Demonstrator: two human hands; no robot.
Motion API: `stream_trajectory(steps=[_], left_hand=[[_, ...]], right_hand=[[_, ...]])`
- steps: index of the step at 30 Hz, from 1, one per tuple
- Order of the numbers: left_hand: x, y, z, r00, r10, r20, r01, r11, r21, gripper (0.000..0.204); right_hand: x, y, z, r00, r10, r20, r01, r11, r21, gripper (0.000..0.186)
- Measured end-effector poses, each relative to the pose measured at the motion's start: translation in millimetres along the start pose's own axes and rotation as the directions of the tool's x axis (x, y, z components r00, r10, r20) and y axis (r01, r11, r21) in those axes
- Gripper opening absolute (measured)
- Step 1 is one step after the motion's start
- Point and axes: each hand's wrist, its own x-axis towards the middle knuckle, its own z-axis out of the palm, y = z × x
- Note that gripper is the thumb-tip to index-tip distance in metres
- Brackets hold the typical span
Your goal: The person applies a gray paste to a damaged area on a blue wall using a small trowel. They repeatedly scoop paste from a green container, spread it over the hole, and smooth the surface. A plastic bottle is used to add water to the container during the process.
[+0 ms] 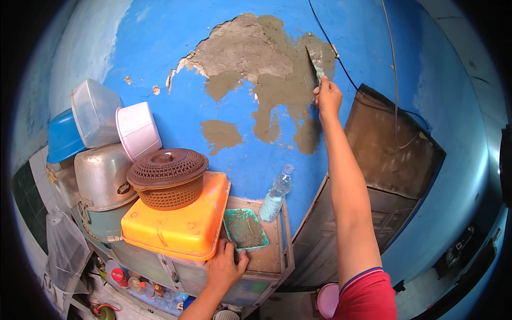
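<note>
My right hand (327, 96) is raised against the blue wall (160, 48) and grips a trowel (316, 60) whose blade lies flat on a large grey patch of wet plaster (256, 58). My left hand (224, 266) rests on the front edge of a cabinet top (272, 256), its fingers touching the near edge of a green tray (244, 228) smeared with grey mortar. A smaller plaster patch (220, 134) sits lower on the wall.
A clear plastic bottle (276, 194) stands behind the tray. An orange tub (178, 224) carries a brown lidded basket (167, 177). Metal pot (101, 176), white, clear and blue containers are stacked at left. A brown door (384, 160) is at right; a black cable (336, 53) runs down the wall.
</note>
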Motion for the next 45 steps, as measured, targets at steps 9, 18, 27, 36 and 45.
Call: stream_trajectory(steps=[9, 18, 27, 36, 45], left_hand=[[0, 0, -2, 1.0, -0.002, 0.01, 0.002, 1.0, 0.004, 0.029], [-1, 1, -2, 1.0, -0.006, 0.007, 0.006, 1.0, -0.011, 0.028], [3, 0, -4, 0.999, -0.031, 0.026, 0.032, 0.999, -0.018, 0.028], [1, 2, -2, 0.999, -0.018, 0.04, 0.021, 0.997, -0.072, 0.034], [4, 6, -4, 0.992, -0.103, 0.077, 0.112, 0.986, -0.12, 0.039]], right_hand=[[-73, 33, -24, 0.993, 0.114, -0.008, -0.114, 0.993, -0.035, 0.041], [-11, -8, -5, 0.992, 0.121, -0.022, -0.119, 0.991, 0.057, 0.038], [-145, 30, -71, 0.97, 0.239, 0.039, -0.238, 0.971, -0.018, 0.037], [-355, -48, -130, 0.781, 0.573, 0.25, -0.574, 0.815, -0.076, 0.022], [-413, -34, -113, 0.902, 0.362, 0.237, -0.322, 0.927, -0.191, 0.027]])
